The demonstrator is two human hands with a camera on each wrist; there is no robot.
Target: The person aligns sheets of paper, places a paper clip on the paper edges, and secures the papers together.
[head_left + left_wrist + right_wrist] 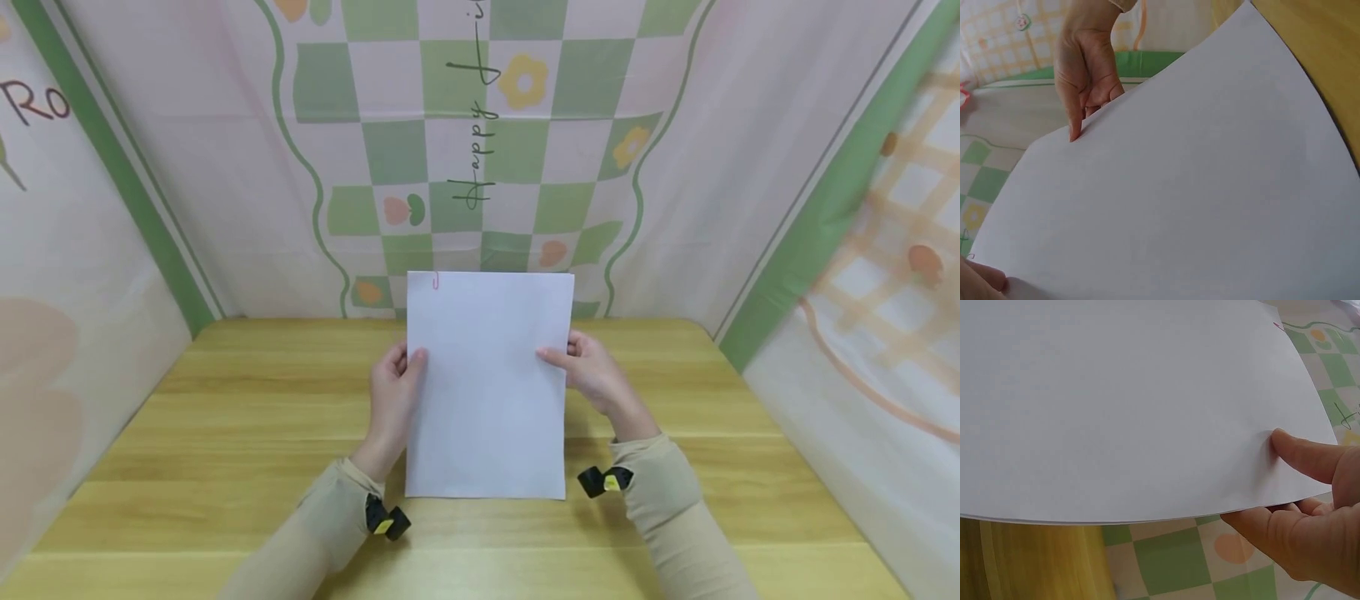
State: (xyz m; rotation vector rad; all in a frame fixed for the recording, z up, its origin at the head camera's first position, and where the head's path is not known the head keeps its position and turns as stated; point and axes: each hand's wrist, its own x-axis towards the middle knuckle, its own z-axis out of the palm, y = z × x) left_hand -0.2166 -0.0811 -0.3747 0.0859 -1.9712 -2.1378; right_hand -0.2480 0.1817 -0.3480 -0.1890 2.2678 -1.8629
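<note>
White sheets of paper (487,400) are held up over the table in the head view, long side upright. A pink paper clip (436,281) sits on their top edge near the left corner. My left hand (393,400) pinches the left edge, thumb in front and fingers behind. On the opposite edge my right hand (596,375) pinches the paper the same way, a little above mid-height. The right wrist view shows the right thumb (1307,456) pressing the paper's face, with curled fingers beneath. The paper's lower edge there looks like more than one layer.
A wooden table (262,417) lies below the hands. Behind it hangs a checked green and white cloth (517,150), with printed cloth walls at the left (90,250) and right (862,317). Small black cameras are strapped to both wrists over beige sleeves (660,483).
</note>
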